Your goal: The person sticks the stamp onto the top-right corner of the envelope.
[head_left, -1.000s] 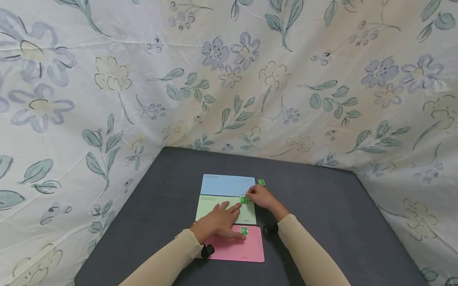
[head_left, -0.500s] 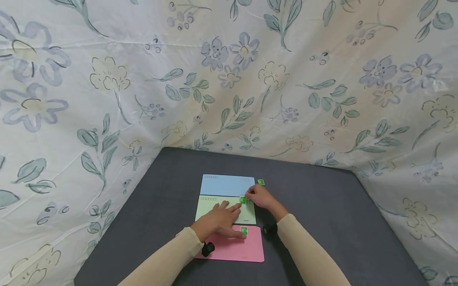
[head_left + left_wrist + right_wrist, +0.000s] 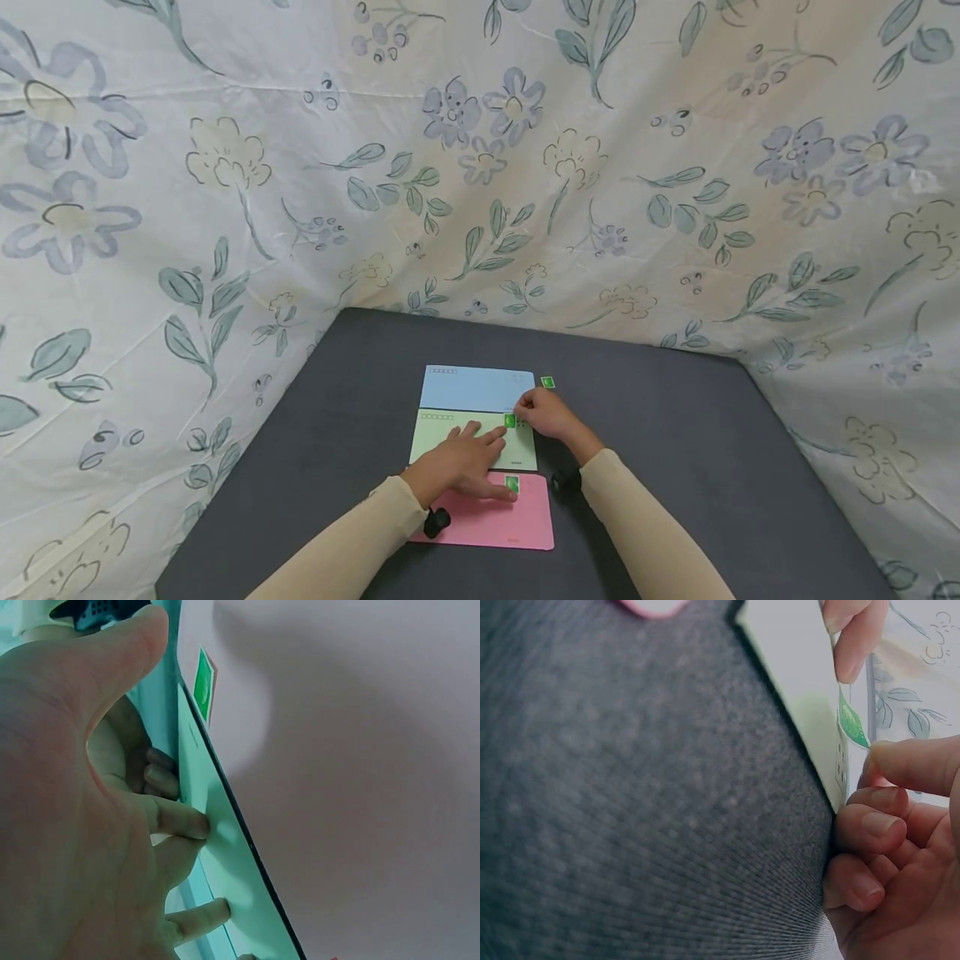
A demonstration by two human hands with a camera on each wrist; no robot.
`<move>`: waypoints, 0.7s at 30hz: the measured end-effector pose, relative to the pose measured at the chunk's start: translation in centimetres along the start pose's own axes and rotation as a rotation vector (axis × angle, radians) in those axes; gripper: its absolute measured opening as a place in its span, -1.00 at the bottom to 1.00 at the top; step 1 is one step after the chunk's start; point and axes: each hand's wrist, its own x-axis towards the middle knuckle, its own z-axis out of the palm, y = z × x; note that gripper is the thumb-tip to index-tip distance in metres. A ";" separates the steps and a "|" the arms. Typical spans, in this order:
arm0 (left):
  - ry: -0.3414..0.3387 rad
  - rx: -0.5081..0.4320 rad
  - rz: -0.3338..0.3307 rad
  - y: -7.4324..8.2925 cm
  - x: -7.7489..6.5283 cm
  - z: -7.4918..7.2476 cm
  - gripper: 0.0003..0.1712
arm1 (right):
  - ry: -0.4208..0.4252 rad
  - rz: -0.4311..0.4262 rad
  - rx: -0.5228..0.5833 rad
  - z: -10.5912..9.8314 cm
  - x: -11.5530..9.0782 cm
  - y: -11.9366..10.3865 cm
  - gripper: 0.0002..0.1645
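A green stamp (image 3: 510,421) sits at the upper right corner of the pale green envelope (image 3: 435,442). My right hand (image 3: 553,414) pinches that stamp's corner between thumb and forefinger; in the right wrist view the stamp (image 3: 851,722) bends up from the paper, its other fingers curled beside the envelope's edge. My left hand (image 3: 459,465) rests on the green envelope with fingers spread, a fingertip right at the stamp's left side. Its thumb reaches over the pink envelope (image 3: 498,529), close below another green stamp (image 3: 512,483) at that envelope's top edge.
A blue envelope (image 3: 476,387) lies just behind the green one, partly overlapped by my right fingers in the head view. One more green stamp (image 3: 548,382) lies to its right on the dark grey table (image 3: 675,467). Floral cloth (image 3: 480,167) hangs behind and at the sides.
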 end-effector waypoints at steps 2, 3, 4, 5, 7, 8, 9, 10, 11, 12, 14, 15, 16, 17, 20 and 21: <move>0.001 0.000 0.000 0.0 0.0 0.0 0.17 | 0.002 0.003 -0.005 0.0 0.0 -0.1 -0.79; 0.001 0.000 0.001 0.0 -0.1 0.0 0.17 | 0.005 0.005 -0.008 0.0 0.0 -0.1 -0.80; 0.001 0.001 0.002 0.0 -0.1 0.0 0.17 | 0.005 0.009 -0.011 0.1 0.0 -0.2 -0.80; 0.000 0.000 0.002 0.0 -0.1 0.0 0.17 | 0.007 0.012 -0.014 0.1 0.0 -0.2 -0.80; 0.000 0.000 0.004 0.0 -0.1 -0.1 0.17 | 0.008 0.015 -0.022 0.1 0.0 -0.3 -0.80; 0.000 0.001 0.004 0.0 -0.1 -0.1 0.17 | 0.008 0.017 -0.027 0.1 0.0 -0.4 -0.81; 0.000 0.003 0.005 0.0 -0.1 -0.1 0.17 | 0.008 0.019 -0.030 0.1 -0.1 -0.4 -0.81; 0.000 0.004 0.006 0.0 -0.1 -0.2 0.17 | 0.009 0.019 -0.034 0.1 -0.1 -0.5 -0.81; 0.000 0.007 0.007 0.0 -0.1 -0.2 0.17 | 0.008 0.019 -0.040 0.1 -0.1 -0.5 -0.81; 0.001 0.010 0.008 0.0 -0.1 -0.2 0.17 | 0.007 0.020 -0.042 0.1 -0.2 -0.6 -0.80; 0.002 0.016 0.011 0.0 -0.2 -0.3 0.17 | 0.007 0.019 -0.049 0.1 -0.2 -0.7 -0.80; 0.002 0.019 0.011 0.0 -0.2 -0.3 0.17 | 0.006 0.018 -0.049 0.1 -0.3 -0.7 -0.79; 0.003 0.021 0.011 0.0 -0.2 -0.3 0.17 | 0.005 0.017 -0.051 0.1 -0.3 -0.8 -0.79; 0.003 0.022 0.012 0.0 -0.2 -0.3 0.17 | 0.004 0.018 -0.052 0.1 -0.3 -0.8 -0.78; 0.006 0.026 0.012 -0.1 -0.2 -0.3 0.17 | 0.008 0.015 -0.060 0.2 -0.3 -1.0 -0.77; 0.007 0.028 0.012 -0.1 -0.2 -0.2 0.17 | 0.010 0.015 -0.063 0.3 -0.3 -1.0 -0.77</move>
